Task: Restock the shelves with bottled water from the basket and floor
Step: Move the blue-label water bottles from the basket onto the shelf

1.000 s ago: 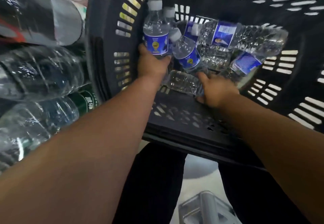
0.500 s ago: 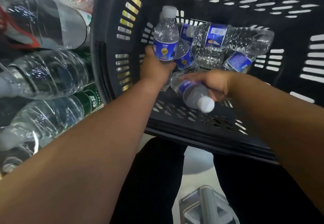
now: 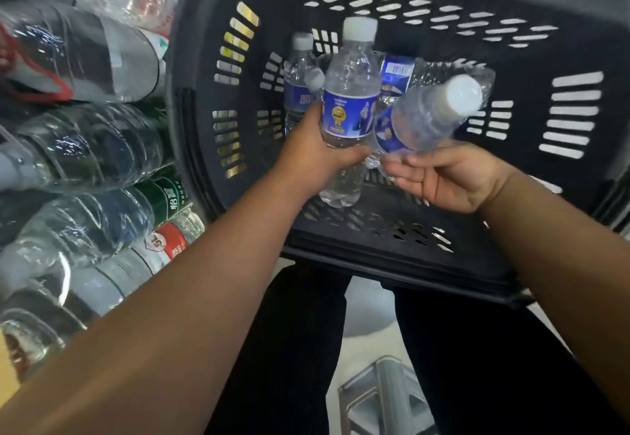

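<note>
The left hand (image 3: 315,158) grips a ribbed clear bottle (image 3: 349,107) upright by its glossy blue label; the right hand (image 3: 446,179) clasps a tilted bottle (image 3: 422,121), white cap toward the camera. Both hang over the slotted dark plastic basket (image 3: 375,230), where more bottles (image 3: 300,83) lie.

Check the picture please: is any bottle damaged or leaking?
No leak shows. One bottle lying at the back of the basket looks crumpled and dented. The bottles in the left hand and right hand look intact, caps on.
</note>
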Demonstrator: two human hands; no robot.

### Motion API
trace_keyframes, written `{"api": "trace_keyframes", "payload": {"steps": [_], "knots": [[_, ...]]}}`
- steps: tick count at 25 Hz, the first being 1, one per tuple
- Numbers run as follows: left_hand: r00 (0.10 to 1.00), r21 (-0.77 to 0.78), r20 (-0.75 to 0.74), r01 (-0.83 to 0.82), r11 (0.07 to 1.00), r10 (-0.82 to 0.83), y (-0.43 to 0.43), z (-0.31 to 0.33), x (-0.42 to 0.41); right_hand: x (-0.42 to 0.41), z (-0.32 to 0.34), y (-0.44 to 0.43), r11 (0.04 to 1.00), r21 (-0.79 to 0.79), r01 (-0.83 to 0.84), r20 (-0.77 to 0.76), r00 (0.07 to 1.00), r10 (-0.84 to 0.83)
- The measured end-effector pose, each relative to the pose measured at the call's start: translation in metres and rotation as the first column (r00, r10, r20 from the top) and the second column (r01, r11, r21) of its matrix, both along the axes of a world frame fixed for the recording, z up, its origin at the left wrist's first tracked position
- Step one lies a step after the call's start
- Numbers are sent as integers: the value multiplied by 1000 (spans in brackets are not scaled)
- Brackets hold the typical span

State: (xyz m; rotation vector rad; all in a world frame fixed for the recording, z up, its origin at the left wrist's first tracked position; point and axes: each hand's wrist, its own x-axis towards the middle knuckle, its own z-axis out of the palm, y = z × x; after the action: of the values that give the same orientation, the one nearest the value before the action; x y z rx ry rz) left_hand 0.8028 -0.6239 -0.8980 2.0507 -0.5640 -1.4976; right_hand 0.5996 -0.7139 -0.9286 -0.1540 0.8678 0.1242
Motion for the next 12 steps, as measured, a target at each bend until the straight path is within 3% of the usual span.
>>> {"api": "trace_keyframes", "payload": {"steps": [8,12], "knots": [[993,5,-86,-86,996,86,1,91,13,24,106,-32,912,-316,-263,-3,961,276],[982,26,-119,-141,990,143,3,157,18,35,162,-22,910,-365,-195,-6,978,208]]}}
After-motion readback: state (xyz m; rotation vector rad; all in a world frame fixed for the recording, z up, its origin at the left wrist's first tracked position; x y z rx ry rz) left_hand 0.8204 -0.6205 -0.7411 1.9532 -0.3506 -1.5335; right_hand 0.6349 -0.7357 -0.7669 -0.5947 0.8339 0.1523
